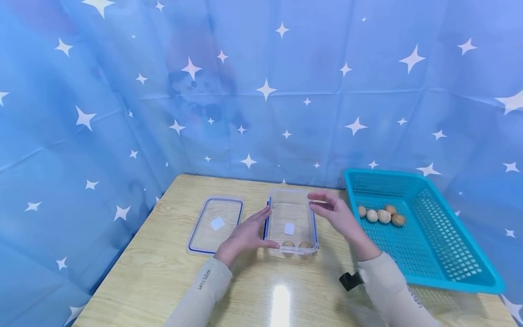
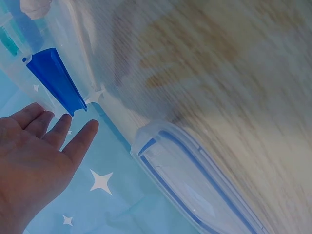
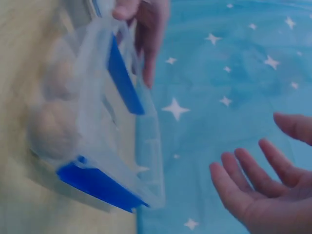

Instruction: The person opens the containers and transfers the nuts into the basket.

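A clear plastic box (image 1: pixel 300 213) with blue side latches stands in the middle of the table. Two walnuts (image 3: pixel 54 129) lie inside it at the near end. My left hand (image 1: pixel 249 234) rests at the box's left side, thumb by the near corner and fingers extended along the left wall, close to a blue latch (image 2: pixel 56 80). Over the right rim hovers my right hand (image 1: pixel 333 213), its fingers spread apart and holding nothing; in the right wrist view that hand (image 3: pixel 268 190) shows an empty palm.
Left of the box lies its clear lid (image 1: pixel 200 227), with a blue seal around the edge. A turquoise basket (image 1: pixel 445 218) at the right holds several walnuts (image 1: pixel 384 216). A starred blue curtain (image 1: pixel 245 113) hangs behind the wooden table (image 1: pixel 163 268).
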Demonstrator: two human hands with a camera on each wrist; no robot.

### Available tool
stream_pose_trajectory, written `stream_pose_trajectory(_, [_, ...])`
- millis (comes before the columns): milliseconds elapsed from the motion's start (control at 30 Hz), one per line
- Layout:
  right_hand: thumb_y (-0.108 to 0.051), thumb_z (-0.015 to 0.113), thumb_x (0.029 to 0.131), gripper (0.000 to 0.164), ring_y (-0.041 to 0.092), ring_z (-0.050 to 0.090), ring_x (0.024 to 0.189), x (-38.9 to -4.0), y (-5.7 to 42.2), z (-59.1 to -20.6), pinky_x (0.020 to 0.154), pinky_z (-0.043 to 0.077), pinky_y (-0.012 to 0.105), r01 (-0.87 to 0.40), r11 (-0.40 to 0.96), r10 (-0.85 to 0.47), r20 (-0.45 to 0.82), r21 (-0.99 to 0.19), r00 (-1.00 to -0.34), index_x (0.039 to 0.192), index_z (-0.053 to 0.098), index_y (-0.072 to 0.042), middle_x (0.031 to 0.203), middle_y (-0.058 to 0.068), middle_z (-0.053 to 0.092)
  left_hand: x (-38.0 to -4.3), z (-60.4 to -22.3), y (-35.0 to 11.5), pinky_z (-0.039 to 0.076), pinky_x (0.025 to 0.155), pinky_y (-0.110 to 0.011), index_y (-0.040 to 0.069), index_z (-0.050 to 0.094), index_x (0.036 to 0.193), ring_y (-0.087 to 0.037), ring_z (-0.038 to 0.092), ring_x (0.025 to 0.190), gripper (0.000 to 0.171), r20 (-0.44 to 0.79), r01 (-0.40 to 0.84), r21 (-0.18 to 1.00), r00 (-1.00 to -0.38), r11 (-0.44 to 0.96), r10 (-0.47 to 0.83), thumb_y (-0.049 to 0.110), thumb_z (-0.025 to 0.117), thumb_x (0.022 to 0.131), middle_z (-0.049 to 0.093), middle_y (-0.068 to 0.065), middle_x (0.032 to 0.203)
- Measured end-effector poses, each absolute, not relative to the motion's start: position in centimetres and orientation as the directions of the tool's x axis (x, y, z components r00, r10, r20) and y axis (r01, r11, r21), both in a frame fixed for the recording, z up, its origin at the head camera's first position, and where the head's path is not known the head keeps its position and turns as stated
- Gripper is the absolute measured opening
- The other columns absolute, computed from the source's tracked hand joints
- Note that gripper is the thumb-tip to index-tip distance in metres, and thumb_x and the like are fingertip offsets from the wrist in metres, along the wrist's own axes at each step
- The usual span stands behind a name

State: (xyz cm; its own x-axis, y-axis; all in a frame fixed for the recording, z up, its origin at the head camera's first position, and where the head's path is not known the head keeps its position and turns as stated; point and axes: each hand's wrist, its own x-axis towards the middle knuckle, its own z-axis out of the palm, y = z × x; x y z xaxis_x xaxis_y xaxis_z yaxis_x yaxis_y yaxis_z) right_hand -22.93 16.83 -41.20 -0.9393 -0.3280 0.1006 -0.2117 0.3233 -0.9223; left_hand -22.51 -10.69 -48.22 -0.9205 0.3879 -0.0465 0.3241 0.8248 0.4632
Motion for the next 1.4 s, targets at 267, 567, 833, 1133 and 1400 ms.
stream_pose_trajectory(267, [-0.015,0.057,0.102,0.037,0.041,0.057,0.127,-23.0,14.8,-45.8,0.096,0.051,0.014,-0.305,0.182,-0.454,0.195,-0.935,-0.869,0.136,0.054,-0.001,0.139,0.024,0.056,-22.2,-48.0,-10.7,0.031,0.124,-0.046,0.019,0.024,0.160,-0.025,0.026,0.153,0.111,-0.043,0.319,0.491,-0.920,0.810,0.388,0.065,0.077,0.073,0.018,0.003,0.168])
stream_pose_trajectory(567, [-0.019,0.053,0.104,0.039,0.044,0.050,0.133,-23.5,14.1,-48.3,0.106,0.053,0.036,-0.238,0.238,-0.635,0.034,-0.942,-0.771,0.139,0.052,-0.003,0.144,0.022,0.052,-22.2,-48.4,-10.3,0.033,0.122,-0.048,0.018,0.025,0.159,-0.028,0.026,0.153,0.112,-0.037,0.327,0.494,-0.918,0.805,0.396,0.066,0.077,0.073,0.019,0.001,0.169])
stream_pose_trajectory(833, [-0.005,0.052,0.100,0.040,0.054,0.049,0.130,-24.2,12.9,-48.2,0.104,0.051,0.057,-0.235,0.347,-0.749,-0.118,-0.908,-0.651,0.137,0.048,0.010,0.141,0.034,0.049,-22.1,-48.3,-10.3,0.033,0.122,-0.050,0.018,0.023,0.160,-0.029,0.027,0.153,0.113,-0.043,0.317,0.498,-0.921,0.807,0.388,0.066,0.077,0.072,0.018,0.000,0.169])
stream_pose_trajectory(1133, [-0.004,0.058,0.097,0.040,0.050,0.055,0.124,-24.8,11.4,-48.8,0.103,0.054,0.046,-0.227,0.322,-0.756,-0.105,-0.919,-0.647,0.132,0.050,0.015,0.132,0.037,0.056,-22.3,-48.3,-10.7,0.034,0.121,-0.050,0.017,0.024,0.160,-0.030,0.027,0.153,0.112,-0.026,0.333,0.481,-0.919,0.811,0.393,0.066,0.077,0.073,0.019,-0.001,0.168])
stream_pose_trajectory(1400, [-0.002,0.060,0.095,0.036,0.045,0.062,0.118,-25.2,10.5,-49.8,0.103,0.053,0.047,-0.243,0.338,-0.737,-0.096,-0.909,-0.669,0.126,0.056,0.015,0.124,0.034,0.063,-22.3,-48.2,-10.8,0.035,0.121,-0.049,0.017,0.024,0.160,-0.029,0.027,0.153,0.112,-0.029,0.326,0.495,-0.920,0.806,0.390,0.064,0.078,0.074,0.019,0.000,0.168])
